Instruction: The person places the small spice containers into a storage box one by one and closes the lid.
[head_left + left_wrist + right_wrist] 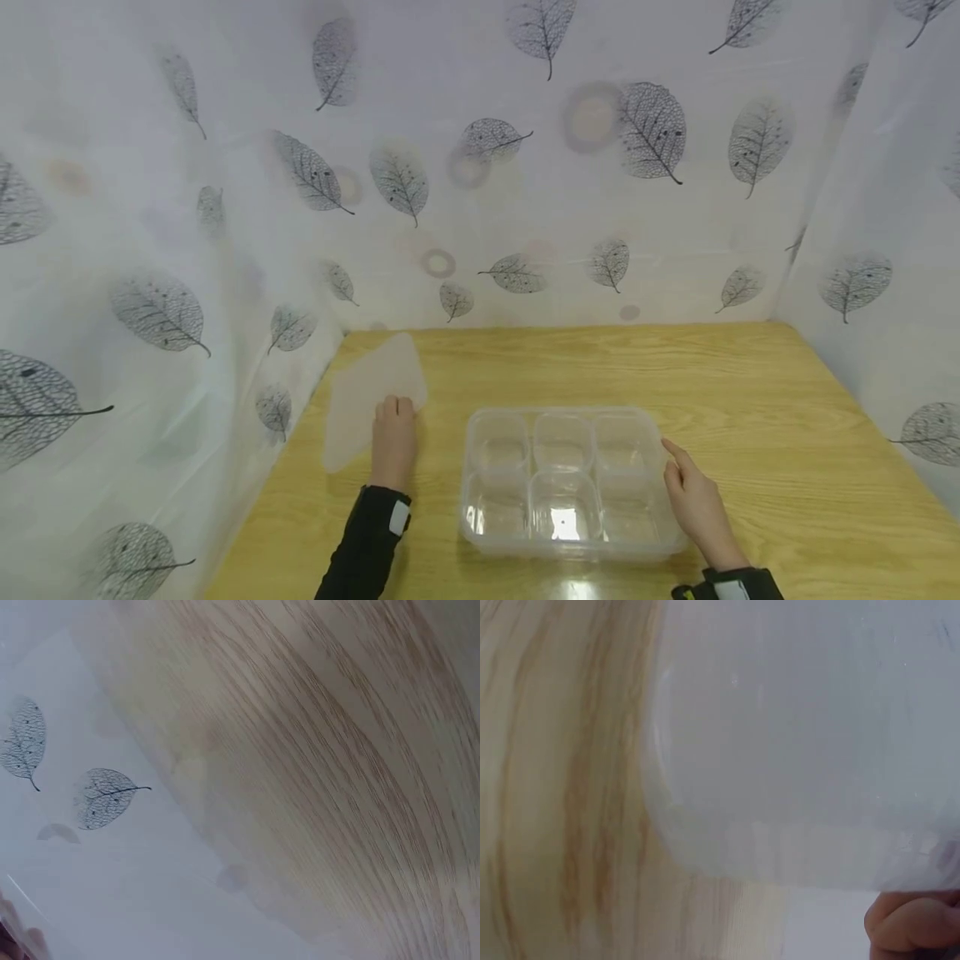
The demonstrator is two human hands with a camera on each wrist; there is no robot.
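My left hand [393, 446] grips the near right edge of a thin, translucent white lid [356, 408] at the left of the table, in the head view. The lid looks tilted. In the middle stands a clear plastic storage box [667, 533] with several small clear square containers [562, 442] in two rows inside it. My right hand [701, 504] holds the box's right side near the rim, thumb and forefinger against it. In the right wrist view the box's cloudy wall [802, 750] fills much of the picture, with curled fingers [915, 922] at its edge.
The wood-grain table [795, 450] carries the box and lies under the lid. White sheeting with a leaf print [480, 192] hangs along its back and both sides. Light reflects off the front middle of the box.
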